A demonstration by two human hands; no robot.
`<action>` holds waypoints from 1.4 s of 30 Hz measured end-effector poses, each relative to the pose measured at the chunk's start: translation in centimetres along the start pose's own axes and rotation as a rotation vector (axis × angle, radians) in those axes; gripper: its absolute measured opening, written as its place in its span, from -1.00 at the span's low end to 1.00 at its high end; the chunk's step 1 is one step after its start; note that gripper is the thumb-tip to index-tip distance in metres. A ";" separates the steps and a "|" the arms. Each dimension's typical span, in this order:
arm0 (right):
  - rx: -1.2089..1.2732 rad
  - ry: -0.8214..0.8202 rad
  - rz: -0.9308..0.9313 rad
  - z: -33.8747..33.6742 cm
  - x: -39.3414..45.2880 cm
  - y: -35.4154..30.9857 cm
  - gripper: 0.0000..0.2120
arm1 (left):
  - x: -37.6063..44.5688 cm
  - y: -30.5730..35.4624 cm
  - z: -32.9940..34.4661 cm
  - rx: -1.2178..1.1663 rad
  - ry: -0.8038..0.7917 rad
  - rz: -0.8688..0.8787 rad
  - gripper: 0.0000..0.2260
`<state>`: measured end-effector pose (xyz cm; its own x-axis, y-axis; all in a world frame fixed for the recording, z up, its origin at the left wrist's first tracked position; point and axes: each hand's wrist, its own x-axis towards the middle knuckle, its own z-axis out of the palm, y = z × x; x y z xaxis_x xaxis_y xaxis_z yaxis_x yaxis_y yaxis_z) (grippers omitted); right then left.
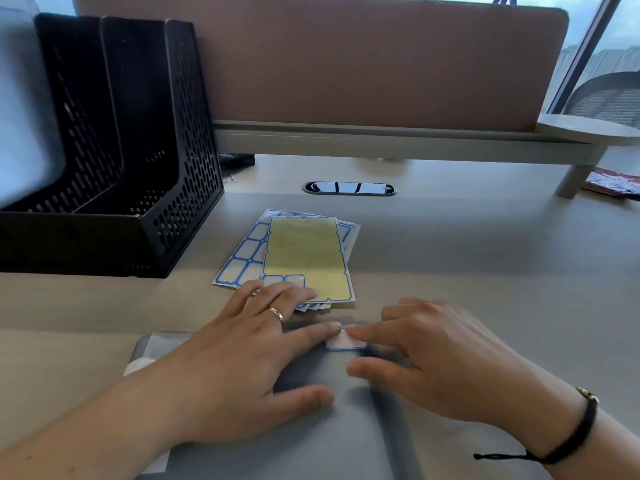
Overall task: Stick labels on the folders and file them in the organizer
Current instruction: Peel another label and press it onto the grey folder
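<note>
A grey translucent folder (322, 441) lies flat on the desk in front of me. A small white label with a blue border (344, 342) sits near its far edge. My left hand (249, 362) rests flat on the folder, fingers spread, its index fingertip touching the label's left corner. My right hand (429, 355) presses the label's top with its index fingertip, thumb resting just below. Neither hand grips anything. Just beyond lie stacked label sheets (294, 258), the top one mostly peeled to yellow backing. A black mesh organizer (114, 174) stands at the left.
A brown partition (363, 64) on a raised shelf closes off the back of the desk. A black cable grommet (349, 188) sits behind the label sheets. A white blurred object (20, 116) stands in the organizer's left side. A chair back (609, 95) is at the far right.
</note>
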<state>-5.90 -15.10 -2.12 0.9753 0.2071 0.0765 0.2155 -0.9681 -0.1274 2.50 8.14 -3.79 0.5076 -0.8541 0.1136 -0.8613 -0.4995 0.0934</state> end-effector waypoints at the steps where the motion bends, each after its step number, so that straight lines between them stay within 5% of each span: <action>1: -0.005 0.001 0.023 -0.1 -0.1 0.2 -0.36 | 0.1 0.0 0.0 -0.001 0.002 0.007 -0.36; 7: 0.034 0.058 0.060 -0.5 -0.4 0.6 -0.42 | 0.2 -0.2 -0.4 -0.004 0.026 0.023 -0.37; 13: 0.086 -0.104 -0.013 -0.7 -0.4 -0.4 -0.48 | 0.2 -0.4 -0.4 0.024 0.140 0.084 -0.47; 19: 0.112 0.009 0.042 -1.3 -0.7 0.6 -0.43 | 0.3 -0.3 -0.4 0.034 0.212 0.137 -0.54; 23: 0.064 -0.112 -0.068 -0.1 -0.3 -1.0 -0.41 | 0.4 -0.4 -0.2 0.027 0.218 0.121 -0.55; 28: 0.137 -0.114 -0.021 -0.8 -0.4 -0.2 -0.55 | 0.4 -0.6 -0.1 0.008 0.230 0.111 -0.53; 37: 0.060 -0.070 -0.012 0.6 0.1 -0.2 -0.39 | 0.3 -0.5 0.2 -0.040 0.078 0.031 -0.34; 42: 0.081 -0.063 0.060 -0.2 -0.1 1.0 -0.54 | 0.5 -0.2 0.2 0.009 0.004 0.004 -0.29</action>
<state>-5.81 -16.08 -2.00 0.9871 0.1599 0.0039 0.1571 -0.9650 -0.2101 2.93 7.74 -3.91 0.5040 -0.8556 0.1180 -0.8636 -0.4972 0.0838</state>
